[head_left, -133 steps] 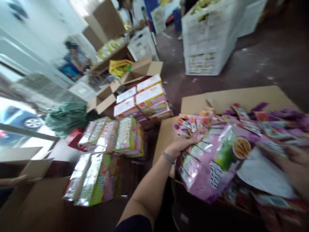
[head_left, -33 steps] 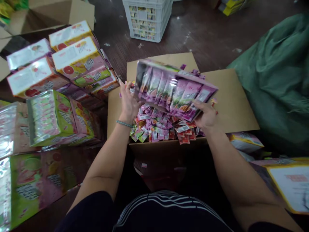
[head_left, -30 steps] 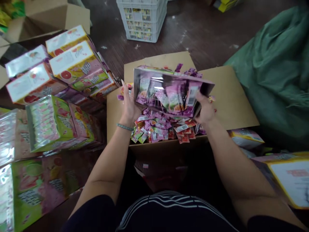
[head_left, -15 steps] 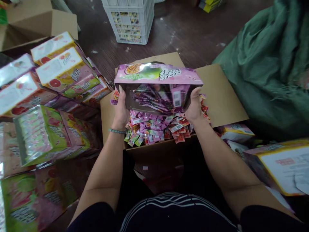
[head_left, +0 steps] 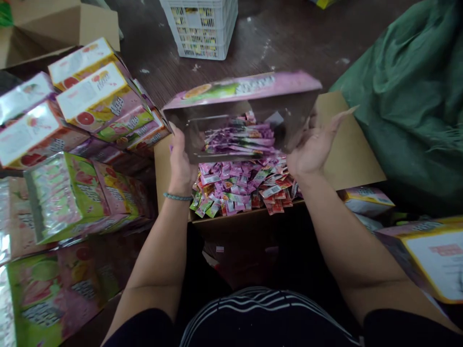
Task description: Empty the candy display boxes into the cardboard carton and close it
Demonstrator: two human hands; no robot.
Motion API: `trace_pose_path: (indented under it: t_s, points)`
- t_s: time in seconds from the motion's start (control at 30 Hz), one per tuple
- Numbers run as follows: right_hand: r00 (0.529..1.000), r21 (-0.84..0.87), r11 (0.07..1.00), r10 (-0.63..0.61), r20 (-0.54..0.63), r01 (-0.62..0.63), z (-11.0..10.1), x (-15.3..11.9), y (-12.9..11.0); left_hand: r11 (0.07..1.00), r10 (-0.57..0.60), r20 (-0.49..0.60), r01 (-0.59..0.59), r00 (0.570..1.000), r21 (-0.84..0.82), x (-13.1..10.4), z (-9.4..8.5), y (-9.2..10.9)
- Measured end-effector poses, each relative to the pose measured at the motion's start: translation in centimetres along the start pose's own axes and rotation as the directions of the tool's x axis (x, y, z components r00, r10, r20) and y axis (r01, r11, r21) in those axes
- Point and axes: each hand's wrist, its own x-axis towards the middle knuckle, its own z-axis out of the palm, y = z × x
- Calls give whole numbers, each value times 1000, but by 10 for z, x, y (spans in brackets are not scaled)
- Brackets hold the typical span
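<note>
Between my two hands is a pink and purple printed display box [head_left: 253,89], tilted with its windowed side facing me. Inside it lie several purple sachets [head_left: 240,140], mostly bunched toward the left and middle. My left hand [head_left: 181,161] grips the box's left end, thumb on the near edge. At the other end, my right hand [head_left: 309,149] supports the box with its palm; its thumb stands out away from the box, and some fingers are hidden behind it. Just below, a pile of loose purple, red and green sachets [head_left: 235,188] fills the open carton [head_left: 356,144].
Stacks of printed fruit boxes [head_left: 104,96] stand on the left, with an open cardboard box [head_left: 97,26] behind. A white plastic crate [head_left: 202,33] sits on the floor ahead. To the right are a large green sack [head_left: 401,96] and more printed boxes [head_left: 434,255].
The display box has tipped and shifted slightly, showing more of its inside. Its sachets have slid together lower down. My right thumb has lifted off the box and points outward.
</note>
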Motion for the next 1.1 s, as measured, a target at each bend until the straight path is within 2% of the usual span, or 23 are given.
trace_pose_path:
  t_s: [0.07,0.13,0.23,0.3,0.37,0.47,0.5,0.57,0.63,0.73,0.8,0.9,0.97,1.1]
  points:
    - [995,63,993,98,2,-98,2,-1,1,999,-23,-48,22,999,-30,1,4,2]
    - [982,80,980,178,61,-182,3,-3,6,997,-48,-58,44,997,-68,0,10,4]
    - [959,86,966,229,165,-245,6,-7,17,985,-100,-28,95,995,-146,-3,20,4]
    - [952,46,969,229,203,-243,7,-9,25,968,-141,3,138,990,-208,-5,26,4]
    - [959,-45,981,194,206,-188,8,-11,32,944,-198,15,195,980,-268,-6,29,5]
    - [973,-318,948,64,220,10,7,-12,38,899,-264,-4,244,965,-364,-3,24,10]
    - [970,-436,895,18,244,93,6,-13,39,892,-270,-18,243,963,-382,-1,20,13]
    - [939,-655,714,-12,344,249,8,-16,41,900,-260,-57,220,964,-377,3,10,19]
    - [873,-772,514,88,479,372,12,-21,44,919,-242,-84,200,967,-340,5,-2,25]
    - [753,-804,330,298,587,496,26,-36,53,932,-218,-40,195,975,-305,4,-18,33]
    - [720,-799,265,347,601,539,39,-50,62,940,-221,-10,210,975,-270,1,-29,36]
    - [675,-772,212,385,630,600,56,-71,79,953,-237,-19,229,971,-201,-8,-44,38]
    - [653,-751,192,390,649,631,64,-83,90,951,-251,-9,245,968,-187,-15,-54,40]
    - [675,-750,172,341,654,639,74,-97,106,901,-348,24,342,937,-267,-34,-64,48]
